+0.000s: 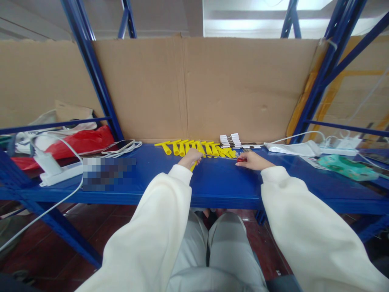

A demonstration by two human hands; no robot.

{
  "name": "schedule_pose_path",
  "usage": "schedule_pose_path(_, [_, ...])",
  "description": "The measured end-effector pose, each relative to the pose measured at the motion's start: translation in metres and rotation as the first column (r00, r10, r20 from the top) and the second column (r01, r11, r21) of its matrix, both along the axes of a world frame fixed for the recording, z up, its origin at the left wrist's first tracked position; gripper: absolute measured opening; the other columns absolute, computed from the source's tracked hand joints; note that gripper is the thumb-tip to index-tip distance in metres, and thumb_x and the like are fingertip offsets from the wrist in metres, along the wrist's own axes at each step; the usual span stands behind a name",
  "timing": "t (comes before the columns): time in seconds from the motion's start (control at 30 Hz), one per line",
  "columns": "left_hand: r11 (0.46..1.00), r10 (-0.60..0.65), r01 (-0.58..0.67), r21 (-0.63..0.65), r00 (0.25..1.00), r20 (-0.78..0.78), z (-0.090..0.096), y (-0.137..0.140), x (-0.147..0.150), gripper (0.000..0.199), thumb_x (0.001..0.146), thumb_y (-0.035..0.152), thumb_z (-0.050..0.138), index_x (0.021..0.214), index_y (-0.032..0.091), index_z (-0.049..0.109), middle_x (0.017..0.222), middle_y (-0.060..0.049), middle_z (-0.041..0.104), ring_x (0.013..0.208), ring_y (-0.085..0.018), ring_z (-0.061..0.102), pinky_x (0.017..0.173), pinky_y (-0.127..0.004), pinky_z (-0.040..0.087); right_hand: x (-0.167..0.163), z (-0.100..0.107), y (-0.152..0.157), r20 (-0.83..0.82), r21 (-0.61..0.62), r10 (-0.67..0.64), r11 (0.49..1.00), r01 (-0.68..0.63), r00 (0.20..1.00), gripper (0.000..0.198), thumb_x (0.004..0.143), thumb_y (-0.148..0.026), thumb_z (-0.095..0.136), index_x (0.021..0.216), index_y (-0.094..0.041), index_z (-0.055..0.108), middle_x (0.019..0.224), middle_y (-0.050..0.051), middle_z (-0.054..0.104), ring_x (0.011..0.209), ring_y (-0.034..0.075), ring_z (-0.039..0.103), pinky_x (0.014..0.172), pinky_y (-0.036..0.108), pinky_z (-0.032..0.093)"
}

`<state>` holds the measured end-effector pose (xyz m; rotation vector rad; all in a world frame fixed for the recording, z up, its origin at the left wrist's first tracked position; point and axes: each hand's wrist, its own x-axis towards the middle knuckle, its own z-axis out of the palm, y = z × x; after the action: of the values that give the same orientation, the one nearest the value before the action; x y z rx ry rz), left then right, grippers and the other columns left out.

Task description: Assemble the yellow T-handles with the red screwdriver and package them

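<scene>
My left hand (193, 157) is closed around a yellow plastic piece (193, 166), whose end pokes out below the fingers. A screwdriver with a red handle (242, 160) lies in my closed right hand (251, 160). Its thin shaft (220, 157) runs left to the piece in my left hand; whether the tip sits in a screw is too small to tell. Behind my hands stands a row of yellow T-shaped plastic pieces (176, 147). Small flat yellow pieces (227, 152) lie in a pile between my hands. Beyond these are stacked white pieces with dark ends (230, 140).
A cardboard panel (212, 89) backs the blue shelf table (225, 184). To the left are a red bag (82, 142), a phone (118, 147) and a white power strip (62, 173). A white packet (293, 149) and a green tissue pack (348, 167) lie right.
</scene>
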<state>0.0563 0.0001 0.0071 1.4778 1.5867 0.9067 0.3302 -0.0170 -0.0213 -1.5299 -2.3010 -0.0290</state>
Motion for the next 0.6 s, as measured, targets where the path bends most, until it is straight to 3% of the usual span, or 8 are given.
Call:
schedule_pose_path(0.17, [1.000, -0.003, 0.003, 0.006, 1.000, 0.006, 0.0006, -0.0022, 0.0003, 0.023, 0.086, 0.002, 0.054, 0.069, 0.018, 0.050, 0.041, 0.006, 0.042, 0.038, -0.009, 0.041, 0.040, -0.019, 0.029, -0.0015, -0.0008, -0.0003, -0.017, 0.059, -0.052, 0.997, 0.052, 0.999, 0.020, 0.078, -0.041, 0.069, 0.076, -0.022, 0.061, 0.068, 0.003, 0.066, 0.065, 0.018, 0.058, 0.060, 0.027, 0.041])
schedule_pose_path(0.4, [1.000, 0.000, 0.000, 0.011, 1.000, 0.009, -0.0027, 0.0033, -0.0007, 0.018, 0.081, 0.002, 0.057, 0.070, 0.017, 0.053, 0.043, 0.006, 0.041, 0.041, -0.010, 0.043, 0.042, -0.020, 0.031, -0.0009, 0.0043, -0.0040, 0.051, -0.035, -0.033, 0.999, 0.034, 0.998, 0.032, 0.086, -0.047, 0.059, 0.068, -0.022, 0.065, 0.063, 0.005, 0.067, 0.062, 0.020, 0.059, 0.058, 0.030, 0.041])
schedule_pose_path(0.6, [1.000, -0.004, 0.004, 0.005, 1.000, -0.002, -0.0014, 0.0024, -0.0004, 0.016, 0.082, 0.003, 0.058, 0.072, 0.015, 0.056, 0.044, 0.005, 0.043, 0.041, -0.011, 0.044, 0.043, -0.020, 0.032, -0.0007, -0.0009, -0.0007, -0.012, 0.046, -0.048, 0.998, 0.049, 0.999, 0.022, 0.078, -0.041, 0.071, 0.091, -0.023, 0.067, 0.079, 0.004, 0.072, 0.073, 0.020, 0.063, 0.065, 0.029, 0.046])
